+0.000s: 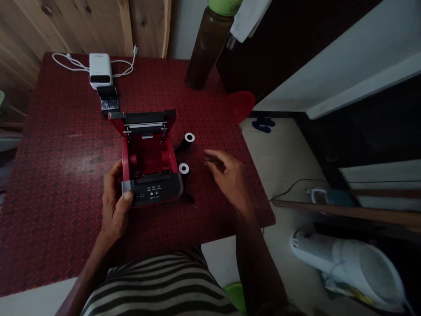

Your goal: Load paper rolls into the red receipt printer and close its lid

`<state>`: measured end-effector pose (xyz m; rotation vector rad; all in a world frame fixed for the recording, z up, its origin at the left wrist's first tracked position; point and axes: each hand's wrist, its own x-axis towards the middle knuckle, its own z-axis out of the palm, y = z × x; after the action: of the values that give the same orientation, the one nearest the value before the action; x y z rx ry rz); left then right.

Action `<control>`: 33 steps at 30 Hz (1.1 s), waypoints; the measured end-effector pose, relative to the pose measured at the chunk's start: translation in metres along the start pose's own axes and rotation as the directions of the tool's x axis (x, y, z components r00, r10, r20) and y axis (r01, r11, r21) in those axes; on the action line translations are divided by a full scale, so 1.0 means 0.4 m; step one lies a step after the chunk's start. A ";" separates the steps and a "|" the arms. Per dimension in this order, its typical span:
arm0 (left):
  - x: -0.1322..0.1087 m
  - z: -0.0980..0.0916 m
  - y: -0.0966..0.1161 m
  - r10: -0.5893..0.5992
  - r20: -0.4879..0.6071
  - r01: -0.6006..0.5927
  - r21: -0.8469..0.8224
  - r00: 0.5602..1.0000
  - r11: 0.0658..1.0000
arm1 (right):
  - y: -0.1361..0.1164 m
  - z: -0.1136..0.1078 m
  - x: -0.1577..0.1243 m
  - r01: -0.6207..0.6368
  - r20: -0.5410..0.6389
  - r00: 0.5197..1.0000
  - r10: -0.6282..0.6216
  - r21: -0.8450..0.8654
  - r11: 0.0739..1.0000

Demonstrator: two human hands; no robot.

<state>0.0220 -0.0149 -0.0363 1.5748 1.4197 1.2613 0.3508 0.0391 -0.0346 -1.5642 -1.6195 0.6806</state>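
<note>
A red and black label printer [151, 193] sits on the table with its lid [144, 119] raised and its red inner bay exposed. My left hand [115, 202] grips the printer's left front corner, thumb on the black front panel and fingers along the side. Two black rolls with white cores lie just right of the printer: an upper roll [189, 138] and a lower roll [184, 169]. To their right, my right hand [226, 173] hovers over the table, thumb and fingers apart, holding nothing. A small dark strip [190, 199] lies beside the printer's right front corner.
The table [66, 197] has a red patterned cover. Behind the printer are a white power bank [100, 70] with white cables and a small black and silver piece [108, 100]. A tall brown bottle [208, 48] with a green lid stands at the back right, near a red stool [241, 105].
</note>
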 end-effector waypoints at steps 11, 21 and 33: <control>-0.008 0.005 -0.018 0.024 -0.012 -0.025 -0.045 1.000 0.999 | 0.008 0.113 0.173 -0.017 -0.098 0.995 0.031 0.143 0.990; -0.005 0.006 -0.008 -0.018 0.036 0.022 -0.107 0.999 0.994 | -0.286 -0.104 0.089 0.315 0.336 0.890 -0.308 0.036 0.948; -0.006 0.008 -0.012 -0.010 0.055 0.016 -0.111 0.998 0.994 | -0.362 0.158 0.096 0.596 0.531 0.780 -0.329 -0.474 0.648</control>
<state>0.0236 -0.0161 -0.0424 1.5105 1.3017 1.2588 0.2179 0.0703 0.0535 -1.3424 -2.6590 0.1555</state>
